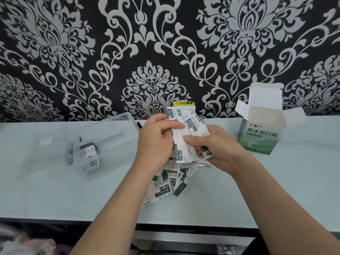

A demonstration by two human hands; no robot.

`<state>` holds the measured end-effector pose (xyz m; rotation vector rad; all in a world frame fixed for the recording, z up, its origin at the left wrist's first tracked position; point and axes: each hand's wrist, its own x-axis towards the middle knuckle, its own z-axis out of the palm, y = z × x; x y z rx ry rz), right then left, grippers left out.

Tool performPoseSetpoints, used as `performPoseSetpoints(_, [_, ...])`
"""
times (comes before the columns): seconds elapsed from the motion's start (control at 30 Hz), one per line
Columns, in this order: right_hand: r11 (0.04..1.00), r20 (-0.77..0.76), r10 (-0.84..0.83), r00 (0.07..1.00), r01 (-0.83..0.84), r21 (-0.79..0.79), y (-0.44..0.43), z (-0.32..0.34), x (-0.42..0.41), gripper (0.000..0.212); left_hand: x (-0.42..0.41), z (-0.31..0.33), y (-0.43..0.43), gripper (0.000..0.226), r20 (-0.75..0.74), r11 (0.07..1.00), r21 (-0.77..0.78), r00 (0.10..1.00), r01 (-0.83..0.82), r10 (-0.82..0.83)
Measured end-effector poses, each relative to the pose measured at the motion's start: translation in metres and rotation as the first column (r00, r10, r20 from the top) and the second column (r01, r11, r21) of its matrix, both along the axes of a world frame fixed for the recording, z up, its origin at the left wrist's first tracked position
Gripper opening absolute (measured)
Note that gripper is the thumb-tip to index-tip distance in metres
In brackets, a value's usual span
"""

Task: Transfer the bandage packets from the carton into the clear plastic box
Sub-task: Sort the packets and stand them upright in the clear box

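Both hands meet over the middle of the pale table, holding a fanned bunch of white-and-green bandage packets point(195, 126). My left hand point(156, 140) curls round the bunch from the left, and my right hand point(217, 144) pinches it from the right. Under the hands lies a loose pile of more packets point(166, 188). The clear plastic box point(95, 144) stands open to the left with a small stack of packets point(90, 155) inside. The green-and-white carton point(261, 131) stands upright at the right, its top flaps open.
A patterned black-and-silver wall rises right behind the table. A wall socket with a yellow warning label point(184, 103) sits behind the held packets. The table's front edge point(73, 219) runs near the bottom, with dark clutter below it.
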<state>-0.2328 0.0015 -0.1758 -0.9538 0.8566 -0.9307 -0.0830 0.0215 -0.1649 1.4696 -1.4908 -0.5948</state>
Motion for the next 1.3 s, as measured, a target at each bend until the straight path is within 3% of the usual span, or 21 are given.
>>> performPoseSetpoints(0.1, [0.998,-0.057,-0.056,0.997,0.054,-0.036,-0.003,-0.001,-0.002,0.014,0.003,0.005,0.001,0.042,-0.326,0.986,0.127,0.944,0.104,-0.057])
performPoseSetpoints(0.17, [0.996,-0.067,-0.078,0.995,0.076,-0.042,-0.004,-0.002,-0.004,0.012,0.006,0.008,0.003,0.028,-0.439,0.977,0.153,0.896,0.151,-0.07])
performPoseSetpoints(0.23, [0.997,-0.05,-0.079,0.996,0.077,-0.028,-0.005,-0.003,-0.006,0.01,0.008,0.009,0.004,0.022,-0.431,0.974,0.148,0.898,0.17,-0.091])
performPoseSetpoints(0.37, [0.994,-0.056,-0.11,0.992,0.11,-0.011,-0.006,-0.004,-0.005,0.014,0.006,0.006,0.005,0.038,-0.393,0.987,0.115,0.918,0.113,-0.059])
performPoseSetpoints(0.47, [0.982,-0.01,-0.185,0.983,0.186,0.033,-0.007,-0.003,-0.006,0.008,0.009,0.008,0.002,0.048,-0.481,0.996,0.083,0.877,0.022,0.021])
performPoseSetpoints(0.57, [0.985,0.051,-0.162,0.986,0.157,0.077,-0.005,-0.001,-0.003,0.01,0.011,0.012,0.001,0.044,-0.6,0.986,0.139,0.8,0.094,0.008])
performPoseSetpoints(0.67, [0.995,-0.006,-0.097,0.995,0.097,0.034,-0.003,-0.002,0.008,0.017,0.001,0.008,0.004,0.028,-0.541,0.958,0.198,0.838,0.206,-0.069])
performPoseSetpoints(0.8, [0.986,-0.057,-0.164,0.985,0.163,-0.02,-0.002,-0.002,0.019,0.018,-0.013,-0.001,0.005,0.019,-0.471,0.98,0.163,0.882,0.114,-0.024])
performPoseSetpoints(0.97, [0.977,0.005,-0.209,0.978,0.209,0.037,0.003,0.005,0.023,0.025,-0.013,-0.007,-0.001,0.009,-0.403,0.985,0.174,0.913,0.008,0.064])
performPoseSetpoints(1.07, [0.973,0.094,-0.216,0.972,0.206,0.102,0.001,0.005,0.025,0.034,-0.013,-0.008,-0.003,0.015,-0.427,0.984,0.173,0.898,-0.038,0.109])
performPoseSetpoints(1.17, [0.983,0.089,-0.17,0.981,0.162,0.087,0.004,0.005,0.029,0.033,-0.016,-0.007,-0.003,0.027,-0.395,0.99,0.105,0.909,-0.097,0.131])
performPoseSetpoints(1.23, [0.979,0.124,-0.168,0.978,0.151,0.137,0.003,0.004,0.03,0.028,-0.019,-0.008,-0.002,0.028,-0.311,0.993,0.036,0.943,-0.11,0.116])
performPoseSetpoints(1.3, [0.967,0.197,-0.19,0.962,0.148,0.208,0.004,0.006,0.029,0.028,-0.02,-0.007,-0.001,0.025,-0.115,0.994,-0.027,0.988,-0.107,0.104])
